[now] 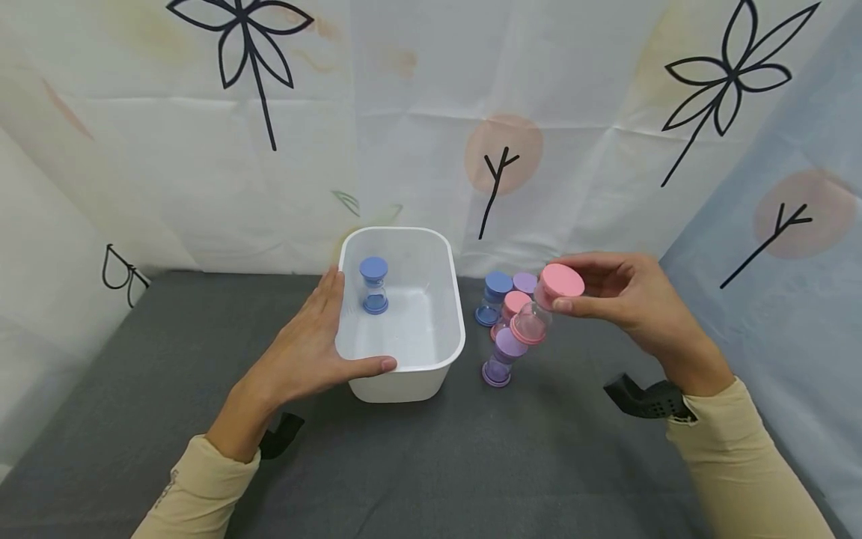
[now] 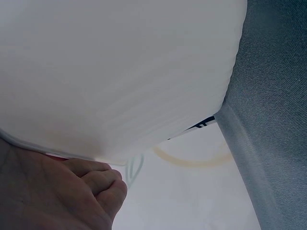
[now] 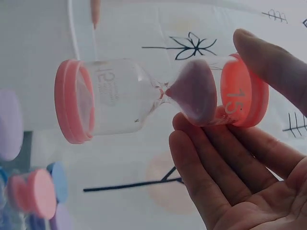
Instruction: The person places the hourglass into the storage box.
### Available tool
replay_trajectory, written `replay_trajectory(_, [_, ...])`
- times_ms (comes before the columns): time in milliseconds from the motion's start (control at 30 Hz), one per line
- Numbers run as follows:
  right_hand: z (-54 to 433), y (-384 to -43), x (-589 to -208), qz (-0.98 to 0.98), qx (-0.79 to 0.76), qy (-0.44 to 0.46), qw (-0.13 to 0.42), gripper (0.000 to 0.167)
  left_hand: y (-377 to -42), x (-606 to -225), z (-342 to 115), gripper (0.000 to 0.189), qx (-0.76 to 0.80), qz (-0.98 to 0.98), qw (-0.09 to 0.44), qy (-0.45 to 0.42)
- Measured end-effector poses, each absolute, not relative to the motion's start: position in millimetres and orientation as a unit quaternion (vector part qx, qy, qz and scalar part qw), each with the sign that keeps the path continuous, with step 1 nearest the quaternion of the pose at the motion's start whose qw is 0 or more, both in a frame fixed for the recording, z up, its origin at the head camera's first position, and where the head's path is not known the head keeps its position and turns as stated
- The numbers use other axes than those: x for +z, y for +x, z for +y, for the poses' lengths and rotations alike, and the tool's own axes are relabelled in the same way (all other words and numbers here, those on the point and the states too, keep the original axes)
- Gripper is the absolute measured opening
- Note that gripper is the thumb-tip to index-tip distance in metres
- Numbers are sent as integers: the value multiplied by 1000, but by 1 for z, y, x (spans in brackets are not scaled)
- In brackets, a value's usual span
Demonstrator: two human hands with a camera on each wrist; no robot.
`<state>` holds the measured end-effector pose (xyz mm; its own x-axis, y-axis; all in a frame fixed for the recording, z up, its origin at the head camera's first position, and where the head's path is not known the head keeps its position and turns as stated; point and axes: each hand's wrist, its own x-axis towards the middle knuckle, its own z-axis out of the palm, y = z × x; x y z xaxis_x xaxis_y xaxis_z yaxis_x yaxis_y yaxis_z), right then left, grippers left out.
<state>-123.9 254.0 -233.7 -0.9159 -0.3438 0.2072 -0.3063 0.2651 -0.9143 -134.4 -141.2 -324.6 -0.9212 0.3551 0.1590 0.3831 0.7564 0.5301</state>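
Note:
My right hand (image 1: 616, 296) pinches a pink sand timer (image 1: 530, 323) by its top cap, thumb on one side and fingers on the other. In the right wrist view, the number 15 shows at the cap and sand fills part of the bulb nearest the fingers. My left hand (image 1: 303, 348) rests against the white plastic tub (image 1: 404, 385), fingers straight along its left side and thumb lying on the front rim. Inside the tub, a blue sand timer (image 1: 374, 286) stands upright toward the left wall.
Right of the tub stand several more timers: a blue one (image 1: 497, 288), a purple one (image 1: 524, 282), a pink one (image 1: 515, 302) and a nearer purple one (image 1: 501, 359). Grey cloth (image 1: 417, 479) covers the table. A printed curtain (image 1: 417, 150) hangs close behind the tub.

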Motion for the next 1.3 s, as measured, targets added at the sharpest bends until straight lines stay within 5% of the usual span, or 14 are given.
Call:
replay_trajectory(533, [177, -174, -210, 756, -613, -225, 50, 39, -136, -325, -142, 137, -291, -935, 27, -200])
replay_trajectory(1300, [71, -232, -254, 747, -621, -218, 95, 33, -136, -324, -142, 137, -295, -933, 22, -205])
